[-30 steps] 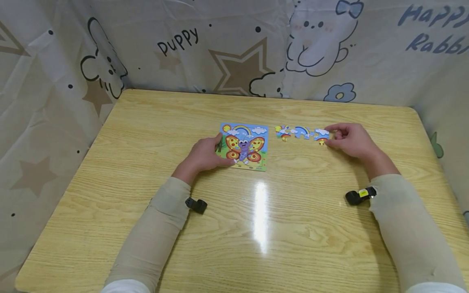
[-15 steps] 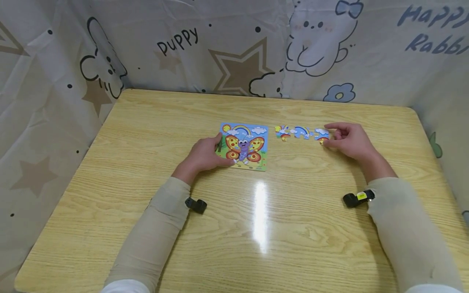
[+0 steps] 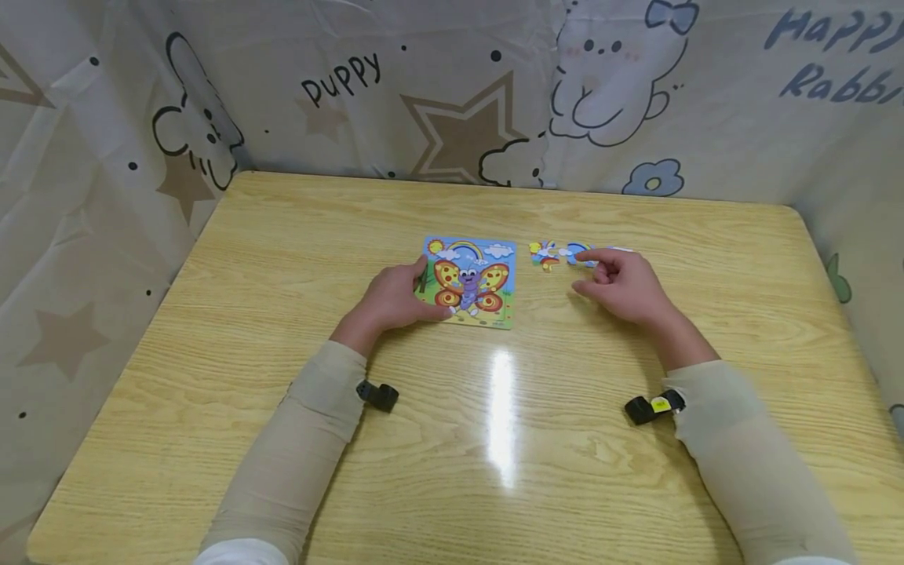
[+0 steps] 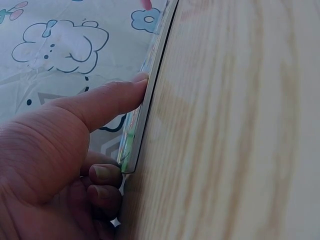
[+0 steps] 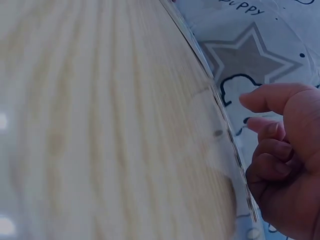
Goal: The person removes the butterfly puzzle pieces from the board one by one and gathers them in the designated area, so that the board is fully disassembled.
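Note:
A square butterfly jigsaw puzzle (image 3: 487,271) lies flat on the table, with a rainbow and sun along its top. My left hand (image 3: 397,297) holds it at the left side, thumb along the near edge; the left wrist view shows the thumb (image 4: 115,102) against the puzzle's thin edge. To the right, loose jigsaw pieces form a row: a yellow-and-red piece (image 3: 544,255), a rainbow piece (image 3: 579,250) and a cloud piece mostly hidden. My right hand (image 3: 630,289) hovers over that row, thumb and index finger apart, the other fingers curled, nothing held.
The wooden table (image 3: 424,439) reaches to a patterned cloth (image 3: 452,102) hanging behind it. Small black cameras sit at both wrists, the left camera (image 3: 381,396) and the right camera (image 3: 646,409).
My right hand has let go of the cloud piece at the row's right end and shifted left over the rainbow piece. My left hand and the puzzle stay put.

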Available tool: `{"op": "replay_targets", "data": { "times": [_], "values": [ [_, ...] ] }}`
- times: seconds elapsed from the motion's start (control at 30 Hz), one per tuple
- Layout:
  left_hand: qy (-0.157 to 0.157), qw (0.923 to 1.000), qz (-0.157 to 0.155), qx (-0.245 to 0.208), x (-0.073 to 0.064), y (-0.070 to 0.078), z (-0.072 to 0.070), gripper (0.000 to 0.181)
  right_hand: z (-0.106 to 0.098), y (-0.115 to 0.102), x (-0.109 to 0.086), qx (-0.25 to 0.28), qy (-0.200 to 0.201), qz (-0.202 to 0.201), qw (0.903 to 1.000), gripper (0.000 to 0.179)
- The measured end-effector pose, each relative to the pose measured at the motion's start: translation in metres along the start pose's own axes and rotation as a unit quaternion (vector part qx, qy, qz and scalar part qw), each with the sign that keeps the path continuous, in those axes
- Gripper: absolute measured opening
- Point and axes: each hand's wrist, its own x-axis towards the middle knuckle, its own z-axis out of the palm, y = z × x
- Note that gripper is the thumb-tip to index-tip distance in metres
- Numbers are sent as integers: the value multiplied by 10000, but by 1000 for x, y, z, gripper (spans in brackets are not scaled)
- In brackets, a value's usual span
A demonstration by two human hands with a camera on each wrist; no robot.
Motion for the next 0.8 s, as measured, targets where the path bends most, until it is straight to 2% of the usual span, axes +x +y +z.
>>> {"op": "replay_targets", "data": {
  "times": [0.27,0.43,0.8],
  "values": [
    [-6,10000,-33,-19,-1,2,-1,108,14,-7,4,-255,-567,45,9981,39],
    [10,10000,-31,2,-1,2,0,108,16,-8,7,-355,-742,-170,9965,39],
    [16,10000,20,15,-1,0,0,108,19,-11,9,-347,-829,-221,9957,43]
  ]
}}
